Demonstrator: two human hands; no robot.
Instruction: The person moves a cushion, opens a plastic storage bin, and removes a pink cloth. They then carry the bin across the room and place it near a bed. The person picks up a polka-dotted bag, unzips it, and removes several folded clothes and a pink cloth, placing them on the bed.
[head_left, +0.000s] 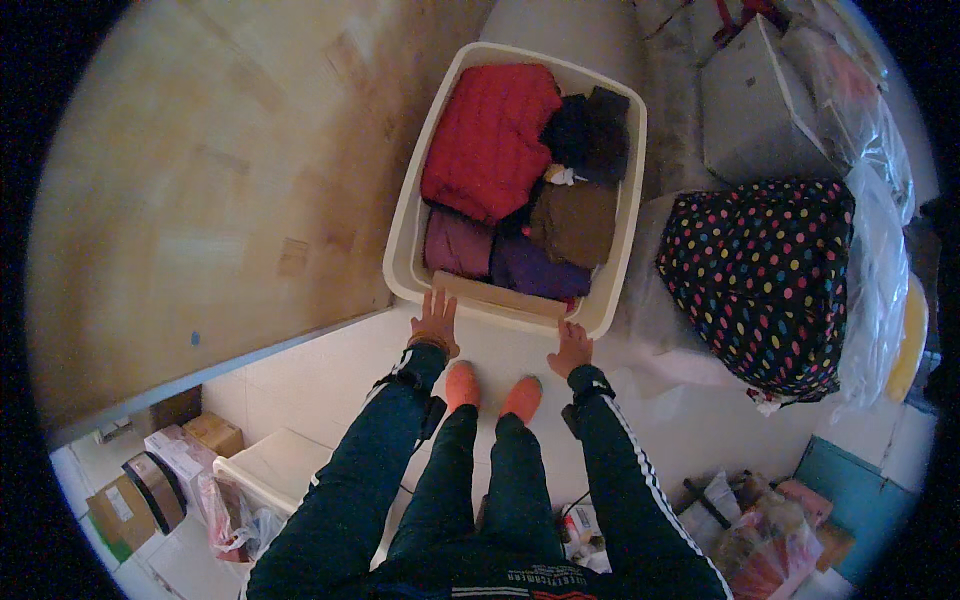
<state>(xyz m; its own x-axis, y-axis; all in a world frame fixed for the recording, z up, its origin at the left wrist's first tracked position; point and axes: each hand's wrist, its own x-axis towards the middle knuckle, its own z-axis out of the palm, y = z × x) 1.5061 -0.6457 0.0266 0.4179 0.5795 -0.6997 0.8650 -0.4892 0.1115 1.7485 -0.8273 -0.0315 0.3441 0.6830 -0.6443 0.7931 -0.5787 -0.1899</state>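
A large cream plastic storage bin (636, 187) stands on the floor before me, filled with folded clothes. On its left lies a red quilted garment (491, 139), with a dusky pink cloth (457, 244) and a purple cloth (536, 264) below. Black clothing (600, 131) and a brown garment (576, 221) fill the right side. A cardboard strip (499, 295) lies along the near wall inside. My left hand (436, 322) is at the near rim's left part, fingers spread. Near that rim's right part is my right hand (571, 346), fingers apart. Neither hand holds anything; contact with the rim is unclear.
A large wooden panel (210, 187) rises at the left. At the right sits a black polka-dot fabric bag (765, 285) beside clear plastic wrapping (874, 300) and a grey box (757, 105). Cardboard boxes (124, 510) and a pale plastic lid or container (277, 465) are at the lower left.
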